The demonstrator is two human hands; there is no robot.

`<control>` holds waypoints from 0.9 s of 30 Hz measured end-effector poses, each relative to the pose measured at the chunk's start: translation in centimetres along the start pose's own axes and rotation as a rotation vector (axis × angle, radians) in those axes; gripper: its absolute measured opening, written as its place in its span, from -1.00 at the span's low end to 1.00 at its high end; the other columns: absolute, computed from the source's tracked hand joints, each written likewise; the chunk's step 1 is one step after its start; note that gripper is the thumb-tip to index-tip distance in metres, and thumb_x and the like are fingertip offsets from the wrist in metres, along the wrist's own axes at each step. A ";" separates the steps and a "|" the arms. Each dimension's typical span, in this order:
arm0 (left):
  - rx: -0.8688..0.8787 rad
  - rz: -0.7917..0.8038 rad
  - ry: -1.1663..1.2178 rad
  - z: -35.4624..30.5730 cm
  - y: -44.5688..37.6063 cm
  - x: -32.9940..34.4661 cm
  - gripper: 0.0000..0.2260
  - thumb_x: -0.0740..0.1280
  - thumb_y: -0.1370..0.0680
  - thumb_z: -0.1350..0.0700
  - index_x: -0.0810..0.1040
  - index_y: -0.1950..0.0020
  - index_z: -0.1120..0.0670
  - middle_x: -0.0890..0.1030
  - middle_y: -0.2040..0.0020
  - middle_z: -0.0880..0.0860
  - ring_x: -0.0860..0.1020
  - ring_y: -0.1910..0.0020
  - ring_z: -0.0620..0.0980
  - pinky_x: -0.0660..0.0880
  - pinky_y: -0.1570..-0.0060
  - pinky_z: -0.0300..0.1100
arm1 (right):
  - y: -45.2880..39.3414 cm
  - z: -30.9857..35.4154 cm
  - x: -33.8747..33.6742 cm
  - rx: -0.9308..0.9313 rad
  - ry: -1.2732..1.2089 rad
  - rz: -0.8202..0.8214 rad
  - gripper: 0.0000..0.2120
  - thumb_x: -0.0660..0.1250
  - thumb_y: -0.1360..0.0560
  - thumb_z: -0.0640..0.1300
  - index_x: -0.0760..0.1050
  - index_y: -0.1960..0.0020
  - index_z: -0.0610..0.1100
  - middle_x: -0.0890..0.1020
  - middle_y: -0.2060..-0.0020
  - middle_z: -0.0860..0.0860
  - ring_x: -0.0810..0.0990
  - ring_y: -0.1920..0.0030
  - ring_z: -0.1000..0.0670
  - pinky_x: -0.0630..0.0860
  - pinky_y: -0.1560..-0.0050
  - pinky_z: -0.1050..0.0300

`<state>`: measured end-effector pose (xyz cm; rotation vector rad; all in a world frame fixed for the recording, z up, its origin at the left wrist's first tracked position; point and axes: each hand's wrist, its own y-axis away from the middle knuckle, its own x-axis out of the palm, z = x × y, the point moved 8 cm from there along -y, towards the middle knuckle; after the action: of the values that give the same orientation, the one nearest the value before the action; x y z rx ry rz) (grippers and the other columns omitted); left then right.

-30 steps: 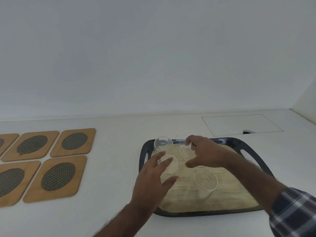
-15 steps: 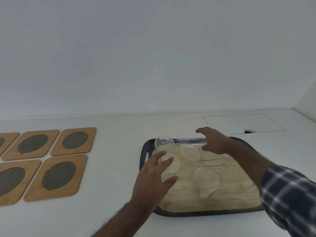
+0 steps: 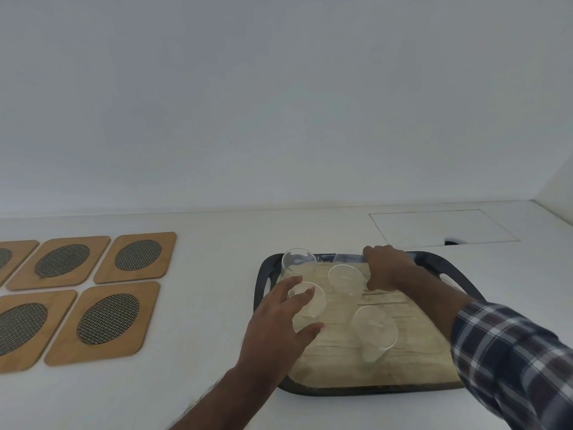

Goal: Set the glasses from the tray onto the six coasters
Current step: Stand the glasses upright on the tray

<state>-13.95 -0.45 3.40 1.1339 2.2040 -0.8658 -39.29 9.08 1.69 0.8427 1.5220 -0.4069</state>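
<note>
A black tray (image 3: 259,293) with a wood-look floor stands on the white counter, right of centre. Several clear glasses stand in it: one at the back left (image 3: 298,261), one at the back middle (image 3: 345,279), one at the front (image 3: 373,332). My left hand (image 3: 276,324) wraps a fourth glass (image 3: 314,305) at the tray's left, fingers on its far side, thumb on its near side; this glass rests on the tray. My right hand (image 3: 386,270) lies at the tray's back edge, fingers curled down beside the back-middle glass, hiding what is under it. Several wooden coasters (image 3: 105,321) with oval mesh centres lie bare at the left.
The white wall rises right behind the counter, and a side wall closes the far right corner. A flush rectangular hatch (image 3: 443,228) with a dark notch (image 3: 452,242) sits behind the tray. Bare white counter (image 3: 210,305) separates coasters and tray.
My right hand left the back-middle glass, reached to the tray's back right edge, and now curls down just right of that glass. My left hand and its glass stayed put.
</note>
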 end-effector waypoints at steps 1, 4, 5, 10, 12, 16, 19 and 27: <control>0.000 0.003 -0.001 0.0 0.0 0.0 -0.49 0.52 -0.44 -0.10 0.53 -0.37 -0.12 0.38 -0.46 -0.20 0.40 -0.37 -0.20 0.33 -0.26 -0.36 | 0.2 -0.3 -0.1 0.005 -0.012 0.007 -0.53 0.45 -0.29 0.01 0.39 -0.12 -0.09 0.50 0.08 0.00 0.45 0.07 -0.05 0.35 0.19 0.08; -0.002 0.005 0.002 0.0 0.0 0.0 -0.49 0.53 -0.43 -0.09 0.54 -0.36 -0.11 0.38 -0.45 -0.19 0.41 -0.36 -0.18 0.35 -0.27 -0.34 | 1.0 -1.3 -0.9 0.027 -0.047 0.008 -0.58 0.45 -0.25 0.03 0.38 -0.01 -0.07 0.49 0.16 0.03 0.48 0.13 -0.05 0.36 0.21 0.11; -0.002 0.006 -0.002 0.0 0.0 0.0 -0.49 0.53 -0.43 -0.09 0.54 -0.36 -0.11 0.38 -0.46 -0.19 0.40 -0.37 -0.19 0.33 -0.27 -0.35 | 1.2 -1.6 -1.2 0.033 -0.062 0.000 -0.58 0.46 -0.23 0.04 0.38 0.02 -0.05 0.50 0.17 0.04 0.49 0.13 -0.06 0.36 0.22 0.11; -0.001 0.006 -0.016 0.0 -0.1 0.1 -0.49 0.52 -0.44 -0.10 0.52 -0.37 -0.13 0.36 -0.46 -0.22 0.34 -0.35 -0.28 0.22 -0.22 -0.47 | 2.2 -2.8 -2.8 0.045 -0.195 -0.061 -0.36 0.51 -0.20 0.10 0.46 -0.22 -0.07 0.56 -0.09 0.00 0.54 -0.08 -0.09 0.51 -0.01 0.04; -0.002 0.003 -0.013 0.0 0.0 0.1 -0.49 0.52 -0.43 -0.09 0.53 -0.37 -0.13 0.37 -0.46 -0.21 0.38 -0.36 -0.22 0.27 -0.23 -0.41 | 2.6 -3.1 -3.9 0.035 -0.285 -0.112 -0.29 0.54 -0.19 0.10 0.46 -0.28 -0.07 0.56 -0.13 0.00 0.52 -0.11 -0.06 0.48 -0.06 0.05; -0.006 -0.003 0.003 0.0 0.0 0.1 -0.49 0.54 -0.42 -0.07 0.55 -0.35 -0.11 0.39 -0.45 -0.19 0.41 -0.36 -0.19 0.35 -0.25 -0.33 | 3.3 -3.6 -5.7 0.023 -0.433 -0.192 -0.33 0.58 -0.15 0.05 0.49 -0.21 -0.08 0.51 0.17 0.12 0.48 0.10 0.01 0.34 0.18 0.18; -0.009 -0.001 0.008 0.1 0.0 0.1 -0.49 0.54 -0.43 -0.07 0.54 -0.36 -0.11 0.38 -0.45 -0.21 0.40 -0.36 -0.20 0.33 -0.24 -0.36 | 3.4 -3.7 -6.0 0.027 -0.452 -0.207 -0.35 0.58 -0.17 0.02 0.46 -0.19 -0.11 0.41 0.28 0.24 0.46 0.14 0.02 0.27 0.31 0.26; -0.012 -0.005 0.009 0.2 0.0 0.2 -0.49 0.54 -0.42 -0.09 0.55 -0.35 -0.11 0.38 -0.43 -0.22 0.41 -0.35 -0.21 0.33 -0.22 -0.37 | 2.7 -3.8 -4.9 0.062 -0.449 -0.183 -0.33 0.57 -0.20 0.03 0.46 -0.25 -0.12 0.60 -0.10 -0.04 0.49 0.01 -0.04 0.38 0.10 0.15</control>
<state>-14.00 -0.51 3.13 1.1289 2.2171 -0.8508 -40.34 12.21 7.59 0.6083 1.1737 -0.7297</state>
